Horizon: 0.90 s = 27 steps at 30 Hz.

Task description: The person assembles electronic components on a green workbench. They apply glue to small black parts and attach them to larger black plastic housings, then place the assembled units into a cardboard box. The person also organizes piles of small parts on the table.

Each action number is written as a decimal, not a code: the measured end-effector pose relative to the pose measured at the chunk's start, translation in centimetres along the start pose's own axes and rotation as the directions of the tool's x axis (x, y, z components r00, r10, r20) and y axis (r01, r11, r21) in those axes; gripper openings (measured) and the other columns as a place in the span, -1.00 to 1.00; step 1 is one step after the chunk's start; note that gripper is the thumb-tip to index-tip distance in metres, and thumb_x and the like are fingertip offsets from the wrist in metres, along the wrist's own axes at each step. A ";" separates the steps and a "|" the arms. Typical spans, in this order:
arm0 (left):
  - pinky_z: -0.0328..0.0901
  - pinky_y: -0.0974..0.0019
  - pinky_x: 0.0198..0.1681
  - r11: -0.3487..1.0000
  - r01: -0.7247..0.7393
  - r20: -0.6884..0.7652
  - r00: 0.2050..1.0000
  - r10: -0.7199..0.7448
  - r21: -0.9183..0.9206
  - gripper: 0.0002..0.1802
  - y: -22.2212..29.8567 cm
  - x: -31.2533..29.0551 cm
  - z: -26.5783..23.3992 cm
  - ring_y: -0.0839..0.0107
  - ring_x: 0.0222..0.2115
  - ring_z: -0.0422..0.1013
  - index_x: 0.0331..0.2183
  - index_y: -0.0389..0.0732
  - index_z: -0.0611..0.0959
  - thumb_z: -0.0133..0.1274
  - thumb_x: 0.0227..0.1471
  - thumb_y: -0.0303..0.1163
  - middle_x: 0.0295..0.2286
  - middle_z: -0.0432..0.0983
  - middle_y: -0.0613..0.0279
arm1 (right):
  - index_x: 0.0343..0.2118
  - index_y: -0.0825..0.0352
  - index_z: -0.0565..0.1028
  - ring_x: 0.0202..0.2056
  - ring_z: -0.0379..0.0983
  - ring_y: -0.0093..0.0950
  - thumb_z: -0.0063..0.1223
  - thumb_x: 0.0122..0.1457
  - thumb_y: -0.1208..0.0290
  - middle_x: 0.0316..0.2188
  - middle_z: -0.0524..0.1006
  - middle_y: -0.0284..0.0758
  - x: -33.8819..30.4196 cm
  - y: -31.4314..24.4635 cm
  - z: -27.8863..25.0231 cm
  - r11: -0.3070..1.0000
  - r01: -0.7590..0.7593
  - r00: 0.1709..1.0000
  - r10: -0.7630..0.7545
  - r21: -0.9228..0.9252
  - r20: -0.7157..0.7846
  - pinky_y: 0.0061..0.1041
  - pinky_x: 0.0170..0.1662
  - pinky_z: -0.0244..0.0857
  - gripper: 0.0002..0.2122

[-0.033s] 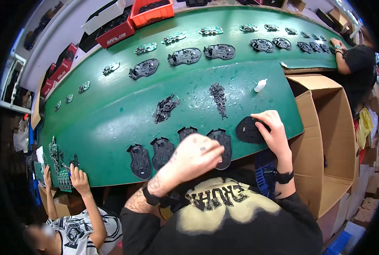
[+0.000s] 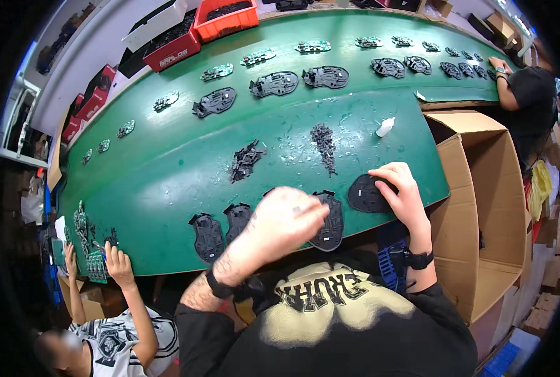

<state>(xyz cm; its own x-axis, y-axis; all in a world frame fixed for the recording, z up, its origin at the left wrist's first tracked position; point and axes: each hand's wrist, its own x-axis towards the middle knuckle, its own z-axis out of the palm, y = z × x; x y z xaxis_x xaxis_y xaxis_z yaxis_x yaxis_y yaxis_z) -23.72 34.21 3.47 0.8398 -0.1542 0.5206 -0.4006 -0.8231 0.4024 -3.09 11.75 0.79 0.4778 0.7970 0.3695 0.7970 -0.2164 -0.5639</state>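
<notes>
My right hand (image 2: 400,190) holds a black computer mouse shell (image 2: 362,194) by its right edge, thumb and fingers closed on it against the green table. My left hand (image 2: 283,220), smeared by motion, is over the row of mouse shells with its fingers drawn together; what they hold, if anything, is hidden. Right beside those fingers lies one mouse base (image 2: 330,223). Further left are another base (image 2: 238,220), partly behind my hand, and a third base (image 2: 207,237). One more shell is almost wholly covered by the hand.
Small black parts form two piles (image 2: 246,161) (image 2: 324,147) beyond my hands, with a white dropper bottle (image 2: 385,127) to their right. Mouse bases (image 2: 273,83) and green circuit boards (image 2: 258,57) line the far strip. Cardboard boxes (image 2: 468,207) stand at right. Co-workers sit left and far right.
My left hand has shifted slightly left and covers more of the shell behind it. My right hand stays on its mouse shell.
</notes>
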 end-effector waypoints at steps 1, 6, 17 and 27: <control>0.43 0.12 -0.37 0.997 0.028 0.147 0.988 -0.038 0.068 -0.67 -1.1 1.5 -1.9 0.15 -0.44 0.53 -0.22 -0.20 0.65 0.20 -0.15 -0.56 -0.43 0.58 0.20 | -0.19 0.33 0.62 -0.16 0.44 -0.23 0.18 0.06 0.59 -0.19 0.56 -0.28 0.1 0.5 0.2 0.999 0.045 0.999 -0.044 -0.015 0.032 -0.36 -0.04 0.33 -0.78; 0.41 0.13 -0.10 0.986 -0.032 0.225 0.974 -0.006 0.167 -0.63 -9.3 6.8 -3.9 0.10 -0.18 0.48 -0.12 -0.14 0.65 0.12 -0.04 -0.54 -0.22 0.56 0.15 | -0.18 0.39 0.60 -0.12 0.49 -0.43 0.13 0.12 0.64 -0.20 0.57 -0.27 -0.6 1.6 1.0 0.913 -0.138 0.963 0.215 0.384 -0.164 -0.49 -0.01 0.34 -0.81; 0.39 0.17 0.04 0.978 -0.158 0.627 0.778 0.037 0.139 -0.40 -14.4 13.7 -1.6 0.15 -0.03 0.44 0.03 -0.01 0.60 0.28 -0.13 -0.47 -0.08 0.52 0.21 | -0.20 0.46 0.58 -0.22 0.53 -0.56 0.00 0.29 0.52 -0.30 0.61 -0.31 -1.5 4.3 1.2 0.579 -0.148 0.880 0.447 0.802 -0.161 -0.55 -0.07 0.39 -0.84; 0.39 0.17 -0.02 0.963 -0.234 0.673 0.735 0.087 0.131 -0.52 -14.8 14.0 -1.2 0.17 -0.08 0.45 -0.07 -0.12 0.64 0.27 -0.14 -0.49 -0.12 0.50 0.23 | -0.25 0.46 0.59 -0.26 0.52 -0.56 -0.02 0.29 0.54 -0.33 0.60 -0.30 -1.0 3.5 1.0 0.614 -0.156 0.889 0.429 0.774 -0.161 -0.55 -0.09 0.40 -0.85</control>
<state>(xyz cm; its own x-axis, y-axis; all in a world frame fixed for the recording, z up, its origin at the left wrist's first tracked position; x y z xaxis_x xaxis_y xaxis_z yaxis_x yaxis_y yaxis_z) -6.51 44.85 5.71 0.8285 -0.5529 -0.0891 -0.5348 -0.8283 0.1671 -1.12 10.72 -2.31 0.8260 0.5248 0.2057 0.1291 0.1790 -0.9753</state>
